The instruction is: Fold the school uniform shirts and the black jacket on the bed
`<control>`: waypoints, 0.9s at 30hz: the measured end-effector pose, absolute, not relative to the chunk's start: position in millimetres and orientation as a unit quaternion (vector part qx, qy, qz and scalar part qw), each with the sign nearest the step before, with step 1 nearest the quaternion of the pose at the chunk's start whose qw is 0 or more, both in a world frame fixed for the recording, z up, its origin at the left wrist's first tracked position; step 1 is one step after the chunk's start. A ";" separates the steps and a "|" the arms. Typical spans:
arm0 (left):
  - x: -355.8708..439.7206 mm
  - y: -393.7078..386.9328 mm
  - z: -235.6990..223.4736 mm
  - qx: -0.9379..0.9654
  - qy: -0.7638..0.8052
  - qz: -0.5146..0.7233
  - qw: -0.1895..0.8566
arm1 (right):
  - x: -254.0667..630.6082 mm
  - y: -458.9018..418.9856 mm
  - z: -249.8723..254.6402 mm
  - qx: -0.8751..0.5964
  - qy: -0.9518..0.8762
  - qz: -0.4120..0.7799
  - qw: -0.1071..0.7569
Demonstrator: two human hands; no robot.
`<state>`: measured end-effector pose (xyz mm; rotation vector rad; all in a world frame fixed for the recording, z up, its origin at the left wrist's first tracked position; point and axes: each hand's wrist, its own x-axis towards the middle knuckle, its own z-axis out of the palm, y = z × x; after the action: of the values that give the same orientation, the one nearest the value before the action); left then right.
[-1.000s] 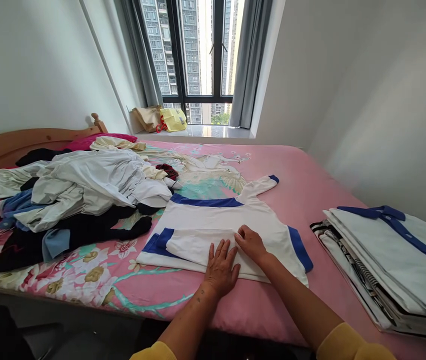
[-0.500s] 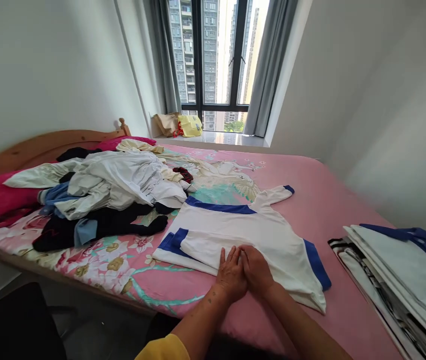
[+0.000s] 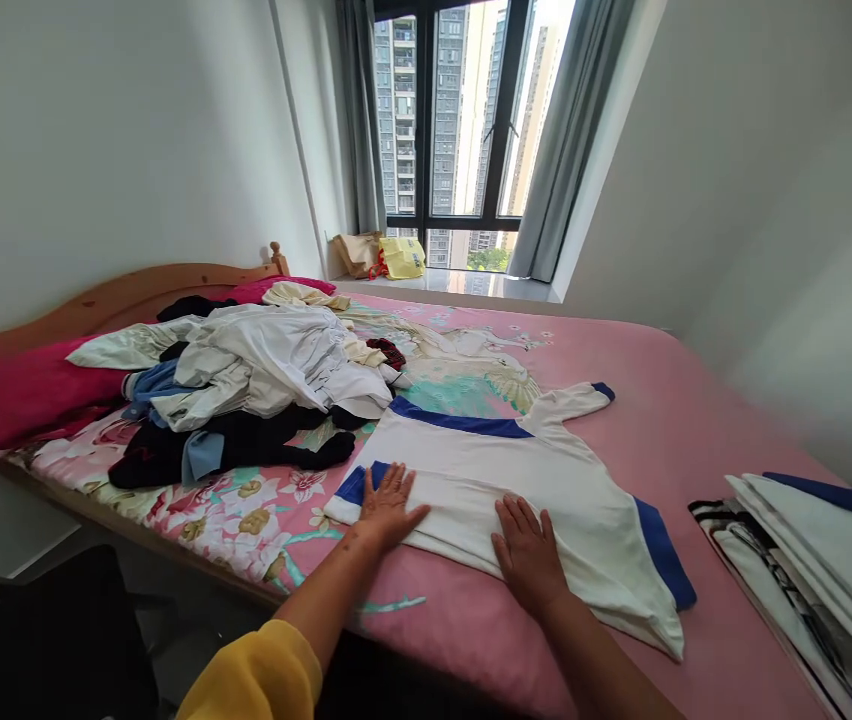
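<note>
A white long-sleeved shirt (image 3: 471, 455) with blue bands lies spread on the pink bed. Its near sleeve is folded across the body, while the far sleeve sticks out toward the window side. My left hand (image 3: 388, 508) rests flat on the folded sleeve close to its blue cuff, fingers apart. Farther right, my right hand (image 3: 529, 550) lies flat on the near edge of the shirt with its fingers stretched out. Neither hand grips the cloth.
A loose heap of clothes (image 3: 268, 360) covers the bed's left part beside a red pillow (image 3: 43, 395). At the right edge stands a stack of folded clothes (image 3: 808, 560). Paper bags (image 3: 401, 258) sit on the windowsill. A black chair (image 3: 58, 640) is at lower left.
My hands, together on the sleeve before, have moved apart: the left toward the cuff, the right rightward along the shirt. The view has turned slightly left.
</note>
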<state>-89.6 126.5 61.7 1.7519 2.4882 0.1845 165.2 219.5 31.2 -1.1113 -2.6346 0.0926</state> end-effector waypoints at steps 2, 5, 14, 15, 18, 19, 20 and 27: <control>-100.6 122.2 61.6 0.563 0.824 0.045 0.043 | 164.6 219.9 34.9 -0.390 -0.912 0.047 0.118; -102.7 125.6 65.8 0.558 0.827 0.025 0.067 | 161.6 221.3 42.1 -0.396 -0.911 0.074 0.092; -123.2 83.7 85.2 0.681 0.731 0.010 0.040 | 224.3 209.2 69.7 -0.327 -0.935 0.094 0.097; -131.3 72.2 83.9 0.702 0.712 0.015 0.017 | 246.4 205.3 68.2 -0.308 -0.942 0.070 0.111; -155.8 47.6 77.9 0.702 0.709 0.034 -0.057 | 312.9 196.3 59.3 -0.304 -0.943 -0.008 0.139; -162.1 44.6 76.2 0.696 0.713 0.037 -0.079 | 330.9 195.5 56.6 -0.317 -0.937 -0.028 0.142; -166.6 44.3 75.1 0.693 0.714 0.037 -0.098 | 345.3 196.3 54.7 -0.331 -0.931 -0.043 0.144; -162.1 72.2 73.5 0.694 0.713 0.018 -0.097 | 351.7 218.7 56.0 -0.327 -0.931 -0.074 0.142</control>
<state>-162.1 72.2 73.5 2.3259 2.3901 0.0607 351.7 218.7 56.0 -0.9436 -2.6882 -0.2145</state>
